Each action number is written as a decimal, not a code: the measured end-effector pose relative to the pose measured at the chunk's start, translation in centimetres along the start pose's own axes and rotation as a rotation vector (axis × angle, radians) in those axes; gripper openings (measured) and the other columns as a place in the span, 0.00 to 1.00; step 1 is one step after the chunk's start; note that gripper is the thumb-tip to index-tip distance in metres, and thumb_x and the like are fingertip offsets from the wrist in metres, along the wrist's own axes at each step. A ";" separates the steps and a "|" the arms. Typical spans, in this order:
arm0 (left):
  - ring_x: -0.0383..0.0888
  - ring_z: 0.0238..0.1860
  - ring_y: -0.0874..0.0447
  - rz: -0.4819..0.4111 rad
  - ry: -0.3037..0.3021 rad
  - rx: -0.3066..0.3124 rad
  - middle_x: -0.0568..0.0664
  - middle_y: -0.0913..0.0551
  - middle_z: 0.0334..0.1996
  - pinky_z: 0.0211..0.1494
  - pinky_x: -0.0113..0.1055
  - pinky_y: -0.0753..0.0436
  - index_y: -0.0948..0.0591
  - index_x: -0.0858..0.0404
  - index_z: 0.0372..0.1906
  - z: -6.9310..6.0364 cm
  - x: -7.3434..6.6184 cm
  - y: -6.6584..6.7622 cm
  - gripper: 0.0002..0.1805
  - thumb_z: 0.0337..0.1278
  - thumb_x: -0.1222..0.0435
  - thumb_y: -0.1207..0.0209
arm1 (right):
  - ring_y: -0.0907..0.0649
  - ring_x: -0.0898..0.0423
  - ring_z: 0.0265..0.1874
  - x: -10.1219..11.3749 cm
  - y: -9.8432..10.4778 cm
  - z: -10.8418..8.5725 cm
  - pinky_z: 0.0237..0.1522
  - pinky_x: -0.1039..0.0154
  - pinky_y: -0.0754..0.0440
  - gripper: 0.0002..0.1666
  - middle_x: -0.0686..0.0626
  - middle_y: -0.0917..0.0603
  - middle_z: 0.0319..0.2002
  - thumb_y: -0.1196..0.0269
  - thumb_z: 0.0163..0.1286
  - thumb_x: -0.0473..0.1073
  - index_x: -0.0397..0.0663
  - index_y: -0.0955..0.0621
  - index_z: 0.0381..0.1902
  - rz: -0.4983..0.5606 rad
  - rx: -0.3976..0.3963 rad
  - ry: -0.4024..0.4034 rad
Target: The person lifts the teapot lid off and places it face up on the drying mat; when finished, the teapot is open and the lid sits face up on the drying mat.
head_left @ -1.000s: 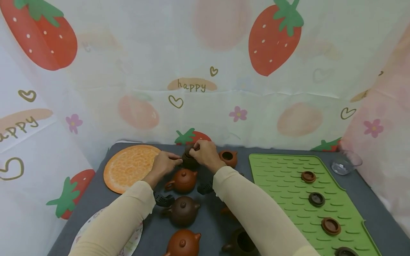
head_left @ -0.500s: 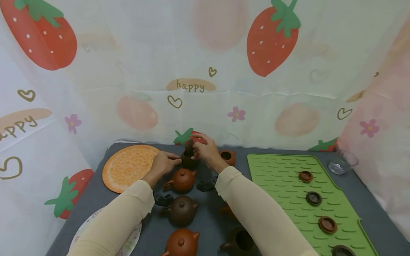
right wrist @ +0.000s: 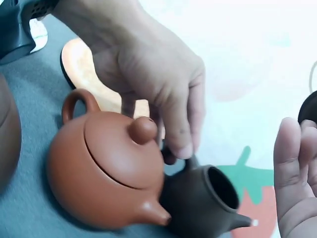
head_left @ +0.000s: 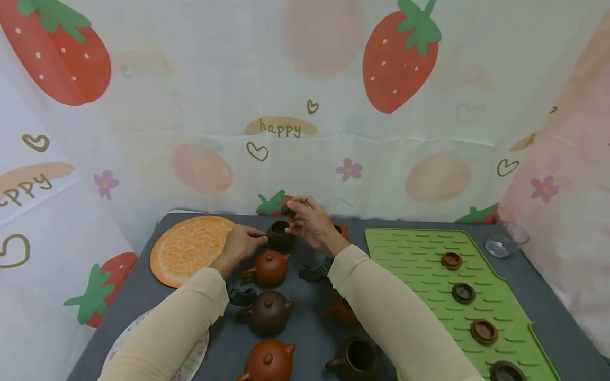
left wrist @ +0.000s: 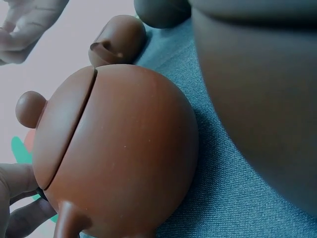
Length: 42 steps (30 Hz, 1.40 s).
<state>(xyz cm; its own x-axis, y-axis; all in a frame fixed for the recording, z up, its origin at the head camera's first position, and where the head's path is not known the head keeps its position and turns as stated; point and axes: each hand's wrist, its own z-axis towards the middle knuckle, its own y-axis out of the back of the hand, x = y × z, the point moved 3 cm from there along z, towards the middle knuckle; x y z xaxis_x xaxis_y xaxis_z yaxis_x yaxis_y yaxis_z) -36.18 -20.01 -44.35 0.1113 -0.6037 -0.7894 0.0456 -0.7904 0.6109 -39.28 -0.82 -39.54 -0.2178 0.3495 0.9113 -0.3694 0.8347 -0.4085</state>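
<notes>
At the far end of the teapot row stands a dark brown teapot (head_left: 278, 238) with its top uncovered. My left hand (head_left: 240, 244) pinches its handle, plainly seen in the right wrist view, where that hand (right wrist: 153, 74) reaches down to the dark pot (right wrist: 195, 206). Up and to the right of the opening, my right hand (head_left: 312, 225) holds a small dark lid (head_left: 287, 210) in its fingers; the lid (right wrist: 309, 109) shows partly at that view's right edge. An orange-brown lidded teapot (head_left: 269, 267) stands just in front of the dark one, closest to the left wrist camera.
Nearer stand a lidded brown teapot (head_left: 270, 312) and another orange one (head_left: 269, 362). Lidless pots, one dark (head_left: 357, 360), form a second row. On the right, a green mat (head_left: 405, 264) bears several lids. An orange round mat (head_left: 190, 248), a plate (head_left: 195, 360) and a glass cup (head_left: 500, 243) lie around.
My right hand has lifted the lid off the dark teapot and moved it up and slightly right, uncovering the opening. My left hand has stayed on the handle.
</notes>
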 end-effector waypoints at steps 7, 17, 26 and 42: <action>0.53 0.43 0.20 -0.003 0.002 0.012 0.55 0.16 0.44 0.41 0.46 0.19 0.11 0.61 0.43 0.0 0.2 -0.1 0.11 0.60 0.61 0.35 | 0.18 0.45 0.39 2.4 0.5 -1.3 0.45 0.54 0.20 0.24 0.38 0.21 0.47 0.35 0.66 0.36 0.40 0.27 0.59 -0.070 0.010 0.022; 0.54 0.46 0.20 -0.025 0.007 0.031 0.57 0.17 0.46 0.45 0.48 0.20 0.12 0.63 0.44 -0.2 0.0 0.1 0.11 0.60 0.61 0.35 | 0.21 0.41 0.47 5.8 0.7 -3.8 0.53 0.53 0.25 0.30 0.38 0.20 0.44 0.38 0.63 0.25 0.35 0.31 0.62 -0.183 0.068 0.079; 0.55 0.46 0.21 -0.020 0.010 0.038 0.58 0.18 0.49 0.44 0.48 0.20 0.12 0.62 0.45 -0.1 0.0 0.1 0.12 0.61 0.61 0.36 | 0.23 0.42 0.47 8.1 1.7 -5.8 0.49 0.55 0.22 0.28 0.37 0.25 0.49 0.38 0.61 0.25 0.38 0.31 0.58 -0.325 0.078 0.122; 0.55 0.46 0.20 -0.005 0.019 0.037 0.58 0.18 0.48 0.45 0.49 0.20 0.13 0.62 0.46 0.0 0.0 0.1 0.13 0.61 0.60 0.36 | 0.21 0.46 0.45 10.2 4.4 -9.1 0.45 0.59 0.20 0.28 0.36 0.25 0.53 0.36 0.63 0.27 0.35 0.31 0.60 -0.522 0.064 0.188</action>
<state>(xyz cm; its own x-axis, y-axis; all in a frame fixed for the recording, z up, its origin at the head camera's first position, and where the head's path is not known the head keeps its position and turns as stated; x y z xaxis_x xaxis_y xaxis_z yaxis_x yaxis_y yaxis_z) -36.22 -20.12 -44.30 0.1299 -0.5977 -0.7911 0.0091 -0.7971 0.6037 -34.87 10.32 -31.61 0.1710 -0.0283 0.9849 -0.4409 0.8917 0.1022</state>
